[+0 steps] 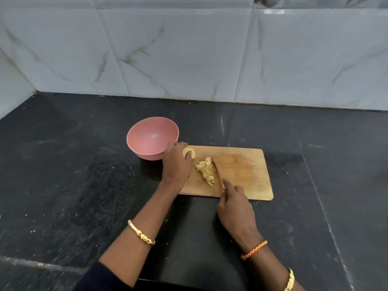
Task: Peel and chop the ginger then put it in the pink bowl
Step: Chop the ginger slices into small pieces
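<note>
Head view: your left hand (176, 162) pinches a pale round ginger slice (189, 152) at the wooden chopping board's (252, 175) 10 o'clock corner. Your right hand (235, 203) grips the broad knife (219, 173) beside the chopped yellow ginger pile (205, 171). The pieces look light, firm and damp; gather them against the blade. The empty pink plastic bowl (152, 137) touches the left hand.

A black speckled stone countertop (63, 185) spreads under everything (pale crumbs dot it). Behind stands a wall of white marble-veined tiles (189, 49), well beyond any grip.
</note>
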